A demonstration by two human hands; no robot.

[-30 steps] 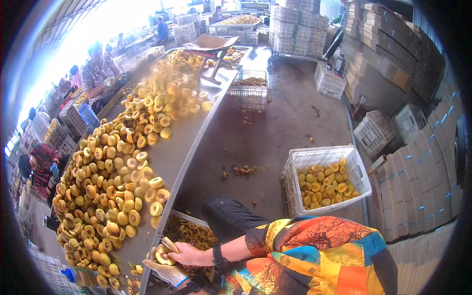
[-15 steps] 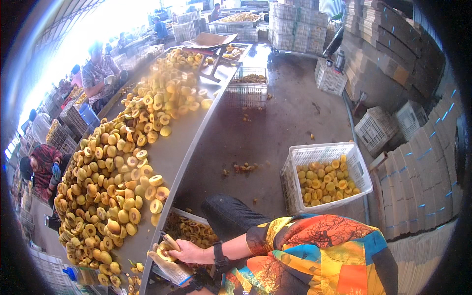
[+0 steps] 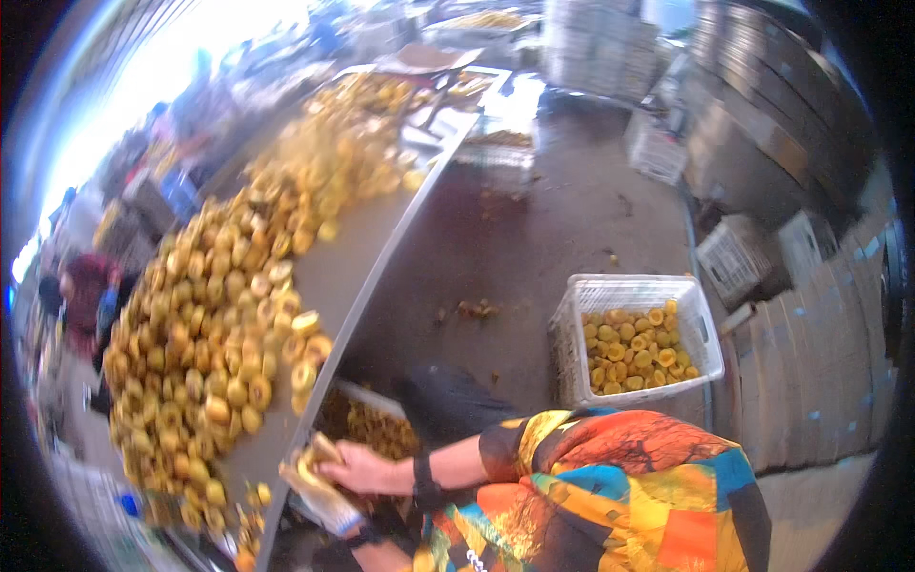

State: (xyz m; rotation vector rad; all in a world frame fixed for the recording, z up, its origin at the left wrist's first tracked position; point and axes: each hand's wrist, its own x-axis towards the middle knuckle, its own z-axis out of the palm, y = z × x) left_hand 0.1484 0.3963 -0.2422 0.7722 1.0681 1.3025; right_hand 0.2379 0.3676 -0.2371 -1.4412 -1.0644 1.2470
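Note:
At the near edge of the metal table (image 3: 348, 276), my left hand (image 3: 327, 503), in a pale glove, is closed around a yellow peach half (image 3: 311, 467). My bare right hand (image 3: 360, 469), with a black strap at the wrist, presses against that half from the right. Its fingers are curled in; blur hides what they grip. A large heap of halved yellow peaches (image 3: 205, 334) covers the table to my left, many with hollow centres. Below my hands, beside the table edge, a crate (image 3: 367, 394) holds brownish peach scraps (image 3: 376, 429).
A white crate (image 3: 564, 367) of peach halves stands on the floor to my right. Farther off stand another crate (image 3: 491, 157) beside the table and stacked crates (image 3: 596, 48). Flattened cardboard (image 3: 810, 372) piles up at the right. A person in dark red (image 3: 88, 296) is across the table.
The view has shifted slightly and blurred. My hands stay together at the table edge, a little higher in the picture. The dark tool tip seen earlier by my right hand no longer shows clearly.

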